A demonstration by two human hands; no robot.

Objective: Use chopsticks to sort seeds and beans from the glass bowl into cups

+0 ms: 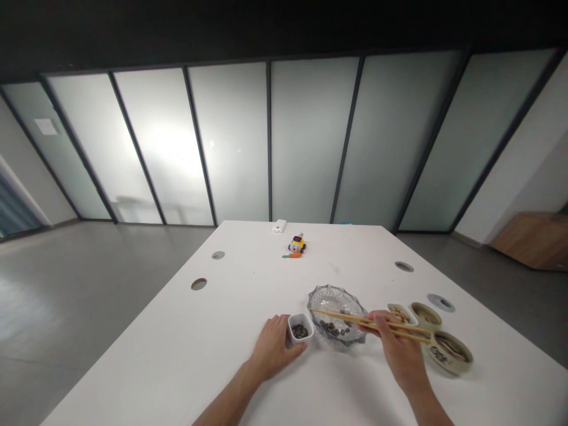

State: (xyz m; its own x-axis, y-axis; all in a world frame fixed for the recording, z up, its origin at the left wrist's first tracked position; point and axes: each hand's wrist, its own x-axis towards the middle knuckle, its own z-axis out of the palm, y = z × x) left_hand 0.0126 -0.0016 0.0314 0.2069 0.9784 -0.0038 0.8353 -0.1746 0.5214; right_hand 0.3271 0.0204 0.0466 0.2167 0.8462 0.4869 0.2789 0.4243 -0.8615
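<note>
My left hand point(274, 349) rests on the white table point(186, 355), its fingers against the side of a small white square dish point(300, 328) that holds dark beans. My right hand point(397, 349) grips a pair of wooden chopsticks point(355, 319); their tips reach left over a clear glass bowl point(337, 313) with dark beans in it. The glass bowl stands between the two hands.
Right of the glass bowl stand a small white dish of pale nuts point(402, 313) and two round beige bowls point(450, 353). A small yellow toy point(296, 244) and a white box point(279, 226) lie far back. Round cable holes point(199, 284) dot the table.
</note>
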